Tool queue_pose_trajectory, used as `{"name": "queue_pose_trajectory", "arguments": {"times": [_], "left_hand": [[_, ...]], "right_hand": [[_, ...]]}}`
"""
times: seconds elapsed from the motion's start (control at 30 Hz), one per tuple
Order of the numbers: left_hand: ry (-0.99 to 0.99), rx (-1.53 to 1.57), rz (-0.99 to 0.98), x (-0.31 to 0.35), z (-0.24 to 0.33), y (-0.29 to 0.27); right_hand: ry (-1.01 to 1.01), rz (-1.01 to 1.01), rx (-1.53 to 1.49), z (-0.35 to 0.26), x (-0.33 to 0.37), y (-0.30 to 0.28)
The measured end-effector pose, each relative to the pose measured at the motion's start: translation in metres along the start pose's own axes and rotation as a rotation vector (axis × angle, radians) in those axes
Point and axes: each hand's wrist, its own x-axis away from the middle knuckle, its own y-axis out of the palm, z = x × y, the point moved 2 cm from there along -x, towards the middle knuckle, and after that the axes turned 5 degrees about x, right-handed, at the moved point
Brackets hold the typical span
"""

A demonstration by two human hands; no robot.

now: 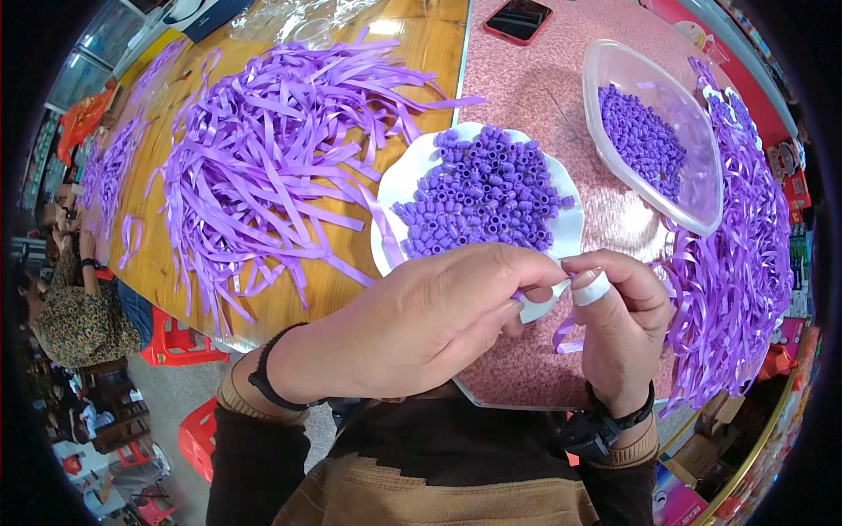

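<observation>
My left hand (430, 320) is closed in a pinch, reaching over the near rim of a white scalloped plate (570, 188). My right hand (624, 311), with white tape round its thumb, pinches just to the right of it, their fingertips almost meeting. Between them is a purple ribbon (568, 340), its loop hanging below the fingers beside my right thumb; the rest of it is mostly hidden. Small purple tube-shaped beads (487, 193) are heaped on the plate.
Left of the plate lies a large pile of purple ribbons (263, 158). A clear plastic tub (702, 188) with more beads stands at the right, next to a mass of ribbons (737, 272) along the table's right edge. A phone (518, 19) lies at the back. Another person (83, 320) sits far left.
</observation>
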Motion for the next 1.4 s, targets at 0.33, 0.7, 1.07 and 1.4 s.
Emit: {"name": "queue_pose_trajectory", "arguments": {"times": [0.33, 0.7, 1.07, 1.4], "left_hand": [[-0.187, -0.088, 0.165, 0.002, 0.008, -0.006], [-0.079, -0.224, 0.153, 0.001, 0.006, -0.009], [0.021, -0.496, 0.089, 0.001, 0.003, -0.007], [0.086, -0.488, 0.181, 0.002, 0.005, -0.006]], "right_hand": [[0.017, -0.016, -0.077, 0.004, 0.002, 0.001], [0.002, 0.021, -0.077, 0.006, 0.001, -0.001], [-0.003, -0.081, -0.021, 0.008, 0.001, 0.003], [-0.073, -0.076, 0.151, 0.005, 0.0, 0.002]]}}
